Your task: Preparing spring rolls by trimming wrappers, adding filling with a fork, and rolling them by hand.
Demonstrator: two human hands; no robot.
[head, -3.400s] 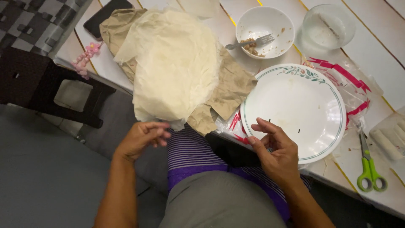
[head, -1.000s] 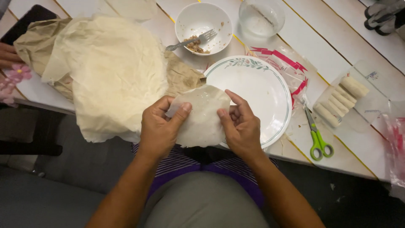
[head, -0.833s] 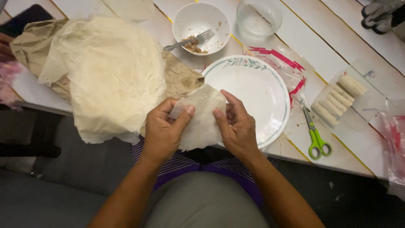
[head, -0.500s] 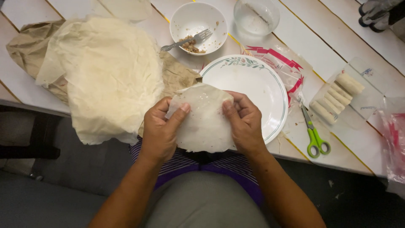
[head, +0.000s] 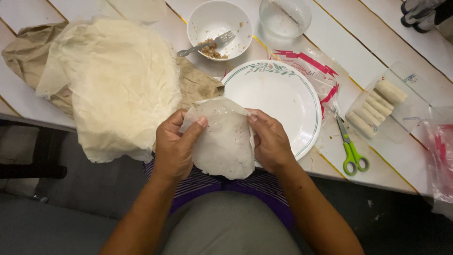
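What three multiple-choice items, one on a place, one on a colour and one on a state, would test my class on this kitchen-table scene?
1. Where do the scissors lie?
A. Right of the white plate
B. Inside the bowl
C. On the wrapper stack

2. What colour are the scissor handles?
A. Red
B. Green
C. Black

3. What is the state of the thin wrapper?
A. Flat on the plate
B. Rolled shut
C. Held up by both hands

Answers:
1 A, they rest on the table just past the plate's right rim.
2 B, both loops are bright green.
3 C, the left hand and right hand pinch its edges over the lap.
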